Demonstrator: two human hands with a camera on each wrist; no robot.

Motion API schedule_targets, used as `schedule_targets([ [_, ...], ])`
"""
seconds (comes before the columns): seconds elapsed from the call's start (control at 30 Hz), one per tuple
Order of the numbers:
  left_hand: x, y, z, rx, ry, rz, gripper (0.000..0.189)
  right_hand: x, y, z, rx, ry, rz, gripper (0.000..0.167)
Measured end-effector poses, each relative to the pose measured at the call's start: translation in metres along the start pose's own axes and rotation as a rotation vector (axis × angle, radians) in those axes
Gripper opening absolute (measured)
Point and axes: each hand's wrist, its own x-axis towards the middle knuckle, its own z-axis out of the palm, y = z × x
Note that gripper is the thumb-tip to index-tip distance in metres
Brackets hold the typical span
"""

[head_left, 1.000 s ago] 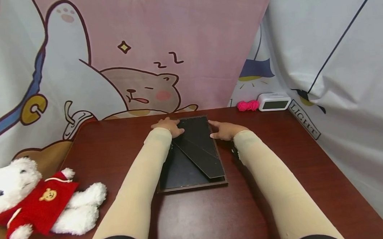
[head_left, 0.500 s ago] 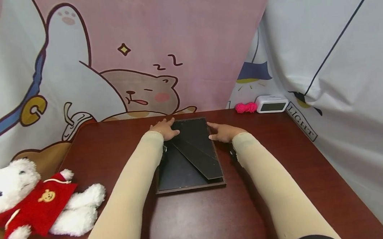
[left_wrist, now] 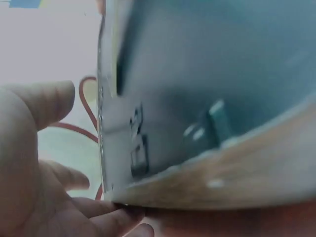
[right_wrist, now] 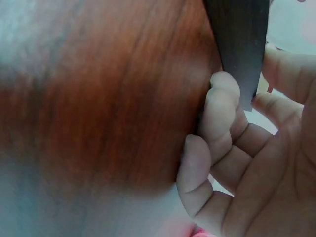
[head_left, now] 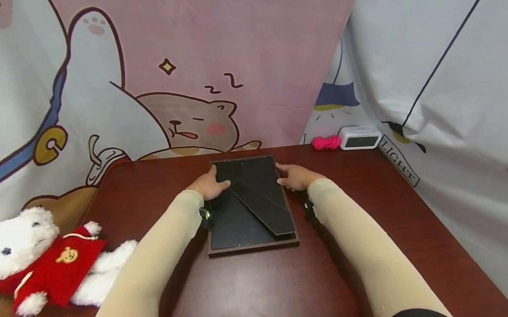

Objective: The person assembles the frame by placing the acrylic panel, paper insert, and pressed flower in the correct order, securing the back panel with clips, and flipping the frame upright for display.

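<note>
A dark picture frame (head_left: 253,249) lies back up on the table, its black stand leg (head_left: 262,206) slanting across the backing. My left hand (head_left: 207,185) is at the frame's upper left side, thumb reaching over the edge. In the left wrist view its spread fingers lie around a corner of the frame (left_wrist: 207,182), where a small metal fitting (left_wrist: 139,143) shows on the backing. Against the right side, my right hand (head_left: 299,176) touches the edge with thumb and index finger. The right wrist view shows its other fingers (right_wrist: 195,165) bent, low by the tabletop.
A white plush bear (head_left: 21,242) in a red top lies at the table's left edge. At the back right stand a white digital clock (head_left: 359,137) and a pink yarn bundle (head_left: 326,142). Printed curtain (head_left: 274,57) hangs close behind the reddish-brown table (head_left: 261,292).
My left hand has slid left and toward me, off the frame's top left corner to its left side. My right hand stays at the right edge. The frame has hardly moved.
</note>
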Motion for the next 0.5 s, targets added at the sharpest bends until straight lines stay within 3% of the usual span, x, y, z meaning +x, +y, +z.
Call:
schedule_targets([
  [0.3,-0.038,-0.009,0.012,-0.107,0.005,0.049,0.094,-0.02,0.0,0.007,0.242,-0.041,0.004,0.079],
  [0.5,-0.065,-0.017,0.02,-0.212,0.007,0.071,0.094,-0.047,-0.014,0.017,0.27,-0.009,-0.013,0.083],
])
